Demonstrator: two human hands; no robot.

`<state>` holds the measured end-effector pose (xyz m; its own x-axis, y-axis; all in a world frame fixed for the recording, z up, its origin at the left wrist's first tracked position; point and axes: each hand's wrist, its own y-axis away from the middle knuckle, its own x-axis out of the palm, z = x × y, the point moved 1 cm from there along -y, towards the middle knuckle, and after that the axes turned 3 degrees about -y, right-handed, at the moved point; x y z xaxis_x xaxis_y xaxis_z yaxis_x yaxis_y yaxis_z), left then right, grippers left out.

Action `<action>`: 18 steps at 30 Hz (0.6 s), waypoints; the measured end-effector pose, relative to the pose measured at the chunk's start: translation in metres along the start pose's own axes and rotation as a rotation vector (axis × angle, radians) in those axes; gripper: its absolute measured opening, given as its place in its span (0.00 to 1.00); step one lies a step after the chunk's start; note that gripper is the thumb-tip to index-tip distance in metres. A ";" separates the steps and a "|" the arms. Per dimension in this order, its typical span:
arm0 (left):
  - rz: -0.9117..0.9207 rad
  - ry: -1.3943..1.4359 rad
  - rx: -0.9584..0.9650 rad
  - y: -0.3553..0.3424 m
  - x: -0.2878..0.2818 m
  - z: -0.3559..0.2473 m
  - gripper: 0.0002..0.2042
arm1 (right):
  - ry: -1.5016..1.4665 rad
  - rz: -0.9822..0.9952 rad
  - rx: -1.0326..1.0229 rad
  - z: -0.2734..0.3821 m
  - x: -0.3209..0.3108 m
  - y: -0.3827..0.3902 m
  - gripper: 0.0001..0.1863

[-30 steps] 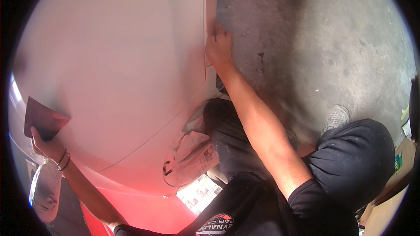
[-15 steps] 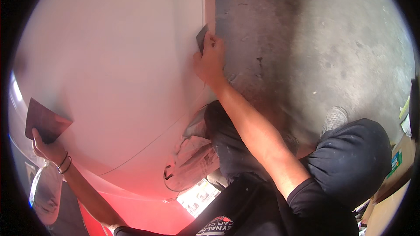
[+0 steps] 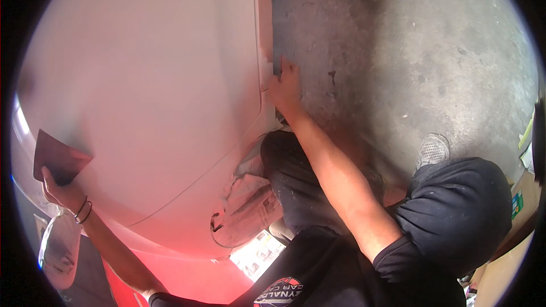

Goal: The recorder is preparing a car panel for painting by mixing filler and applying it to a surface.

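A wide car body panel point(image 3: 153, 74) in pale primer fades to red toward me. At the far left my left hand point(image 3: 63, 194) is closed on a dark sheet of sandpaper point(image 3: 60, 156), its thumb on top, beside the panel. My right hand point(image 3: 286, 90) is closed at the panel's right edge, where a brownish lower strip point(image 3: 265, 17) runs along it. Its fingers are bent against that edge. The small dark sandpaper piece in this hand is mostly hidden now by the fingers and the edge.
Stained concrete floor point(image 3: 455, 51) lies right of the panel. A wheel area wrapped in crumpled covering point(image 3: 244, 210) sits by my knee, with printed paper point(image 3: 259, 256) below. Cardboard point(image 3: 512, 250) stands at the far right. My shoe point(image 3: 433, 149) rests on the floor.
My right hand has shifted slightly right and down, off the panel's face to its edge, and the sandpaper in it has mostly gone from sight. The left hand stays put.
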<state>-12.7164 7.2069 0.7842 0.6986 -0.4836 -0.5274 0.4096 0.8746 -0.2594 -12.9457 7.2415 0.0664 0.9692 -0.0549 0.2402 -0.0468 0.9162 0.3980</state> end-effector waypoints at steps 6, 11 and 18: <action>-0.002 -0.103 0.154 -0.007 -0.018 0.014 0.27 | -0.153 0.161 0.210 0.022 -0.015 -0.035 0.28; 0.061 -0.179 0.089 -0.008 -0.017 -0.006 0.28 | -0.496 -0.121 0.571 -0.008 -0.037 -0.054 0.22; 0.122 -0.340 0.049 -0.012 -0.035 0.011 0.31 | -0.883 -0.079 0.314 -0.015 -0.044 -0.087 0.20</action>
<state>-12.7392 7.2132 0.8150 0.8959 -0.3666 -0.2508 0.3329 0.9280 -0.1673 -12.9809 7.1705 0.0083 0.4441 -0.5114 0.7357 -0.1765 0.7551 0.6314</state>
